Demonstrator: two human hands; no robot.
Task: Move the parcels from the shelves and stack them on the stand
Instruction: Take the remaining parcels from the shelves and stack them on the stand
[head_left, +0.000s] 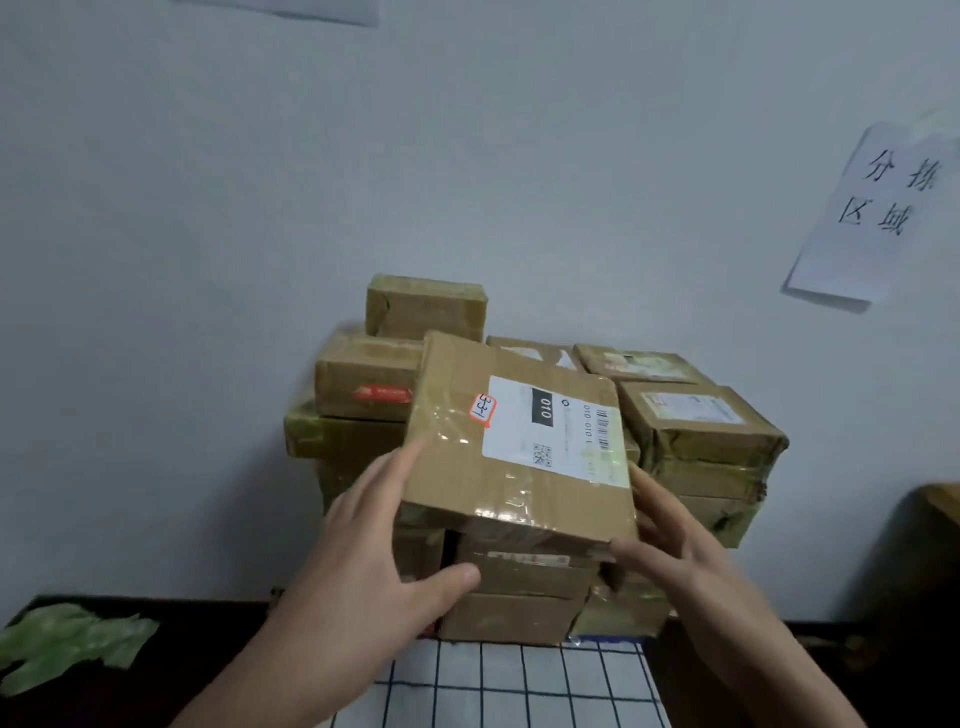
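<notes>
Parcel (519, 441) in hand is a flat brown cardboard box, sealed with clear tape, lying tilted on the front of the stack of parcels (696, 431) with its near edge lower than its far edge. On its top face are a white shipping label (561, 426) printed with "010", a barcode and a small square code, and beside that an orange-edged sticker (483, 410) with handwritten figures. The left hand (374, 545) lies against the parcel's left side, its fingers (400, 467) straight and close together along the edge, and the thumb stretches out below the near face. The right hand (685, 540) meets the right side, with its fingers (654, 493) nearly straight along that edge and the thumb touching the near right corner. Neither hand curls round the box, which sits between the two flat hands. Whether its underside rests fully on the boxes below cannot be told. The stack is several layers of taped brown boxes pushed against a pale wall (467, 156), and a small box (426, 306) sits highest at the back left. The stack stands on a dark desk (156, 675), partly on a white cloth with a dark grid (519, 686). A crumpled green sheet (67, 639) lies at the desk's left end. A paper sign (878, 208) with handwritten characters hangs on the wall at the right.
</notes>
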